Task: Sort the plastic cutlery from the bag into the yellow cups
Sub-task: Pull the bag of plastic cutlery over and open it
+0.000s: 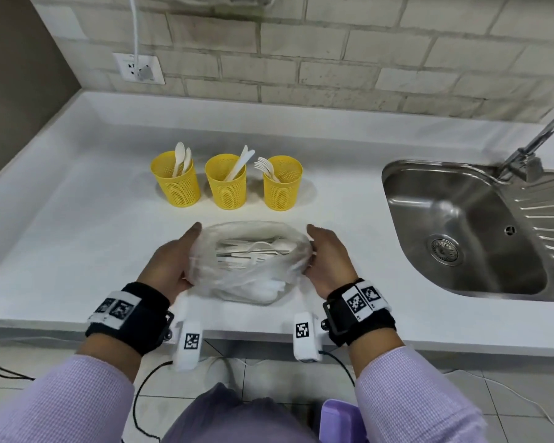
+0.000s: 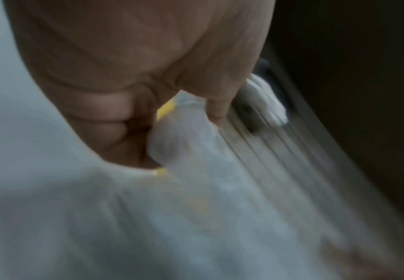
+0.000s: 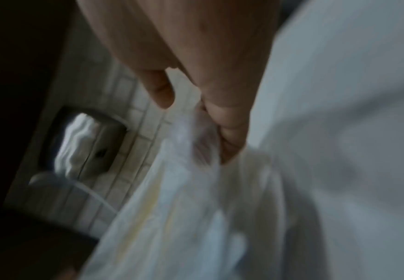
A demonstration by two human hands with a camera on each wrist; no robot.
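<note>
Three yellow mesh cups stand in a row at the back of the counter: the left cup (image 1: 175, 187) holds spoons, the middle cup (image 1: 226, 190) knives, the right cup (image 1: 282, 190) forks. In front of them lies a clear plastic bag (image 1: 253, 276) with white cutlery (image 1: 253, 251) inside. My left hand (image 1: 173, 260) grips the bag's left edge and my right hand (image 1: 327, 260) grips its right edge, holding its mouth spread wide. The blurred wrist views show curled left fingers (image 2: 215, 106) on the bag (image 2: 184, 136), and right fingers (image 3: 229, 117) pinching the bag (image 3: 184, 189).
A steel sink (image 1: 480, 260) with a faucet (image 1: 538, 135) lies to the right. A wall socket (image 1: 139, 70) with a white cable sits at the back left. The white countertop (image 1: 77, 235) ends in a front edge just below my wrists.
</note>
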